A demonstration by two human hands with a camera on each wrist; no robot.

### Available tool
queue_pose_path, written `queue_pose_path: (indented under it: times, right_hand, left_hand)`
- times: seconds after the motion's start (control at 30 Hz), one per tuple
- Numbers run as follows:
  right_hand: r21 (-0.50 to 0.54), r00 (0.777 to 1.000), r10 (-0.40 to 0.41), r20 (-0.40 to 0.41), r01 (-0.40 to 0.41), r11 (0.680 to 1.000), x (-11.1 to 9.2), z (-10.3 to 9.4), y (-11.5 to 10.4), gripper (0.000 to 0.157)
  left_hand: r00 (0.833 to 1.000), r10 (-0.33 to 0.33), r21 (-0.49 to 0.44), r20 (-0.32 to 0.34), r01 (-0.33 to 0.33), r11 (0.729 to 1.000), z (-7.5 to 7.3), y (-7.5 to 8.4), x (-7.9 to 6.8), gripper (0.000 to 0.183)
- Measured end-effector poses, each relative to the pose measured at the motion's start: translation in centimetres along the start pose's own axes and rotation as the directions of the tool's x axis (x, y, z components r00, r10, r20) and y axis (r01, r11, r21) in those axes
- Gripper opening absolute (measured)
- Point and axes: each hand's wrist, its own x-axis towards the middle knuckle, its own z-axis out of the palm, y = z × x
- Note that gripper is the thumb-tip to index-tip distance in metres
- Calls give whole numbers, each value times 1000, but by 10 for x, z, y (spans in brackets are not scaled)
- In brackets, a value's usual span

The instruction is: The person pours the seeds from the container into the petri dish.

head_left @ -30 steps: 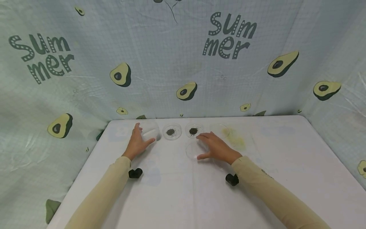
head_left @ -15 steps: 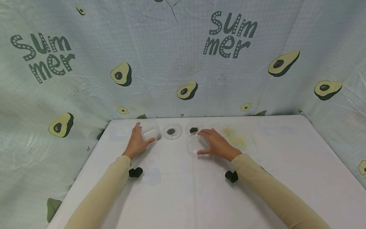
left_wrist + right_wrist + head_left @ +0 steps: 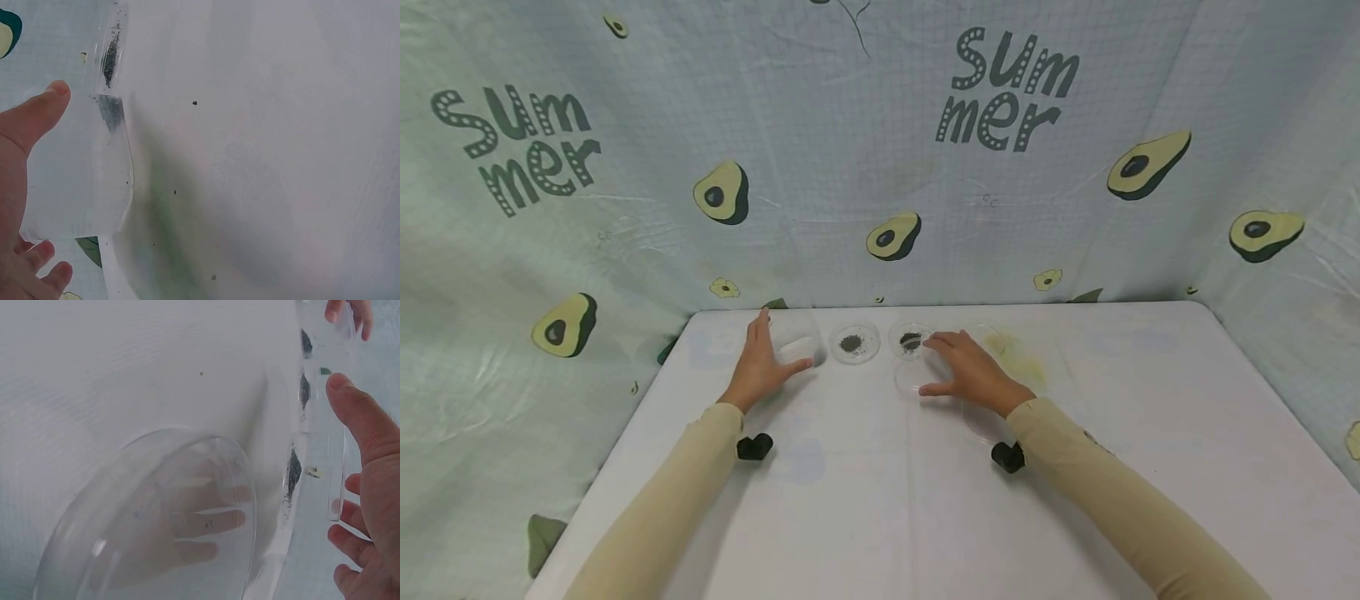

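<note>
Both spread, left hand [image 3: 756, 368] holds container [image 3: 78, 178], right [image 3: 973, 375] dish [image 3: 911, 380].

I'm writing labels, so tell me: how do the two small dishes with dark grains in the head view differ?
The left dish is seen whole; the right dish is partly overlapped by the fingertips of the right hand. The left dish's heap looks greyer, the right dish's darker. Both are clear, round and near the table's far edge.

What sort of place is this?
Probably a makeshift tabletop workspace, perhaps a little demonstration corner: a white table, an avocado-printed sheet behind it, and a clear round dish holding a dark heap. The wider room isn't visible.
</note>
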Motion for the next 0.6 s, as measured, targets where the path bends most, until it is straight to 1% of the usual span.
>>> queue_pose_path:
  times: [0.2, 0.3, 0.4, 0.5, 0.6]
  right_hand:
    - [4, 1000, 15, -9, -15, 1000, 5, 1, 1, 85]
    - [6, 1000, 23, -13, -23, 1000, 7, 2, 0, 85]
    - [3, 1000, 24, -19, -24, 1000, 8, 3, 0, 85]
    - [2, 999, 17, -28, -17, 1000, 9, 3, 0, 84]
    - [10, 999, 16, -36, -16, 1000, 10, 2, 0, 84]
  left_hand:
    - [998, 44, 40, -33, -43, 998, -2, 5, 1, 113]
    - [994, 97, 98, -59, -91, 991, -2, 9, 1, 104]
    - [982, 170, 173, -84, -154, 973, -2, 12, 2, 95]
    - [967, 235, 221, -101, -209, 953, -1, 16, 3, 89]
    - [952, 292, 259, -95, -259, 930, 1, 19, 4, 84]
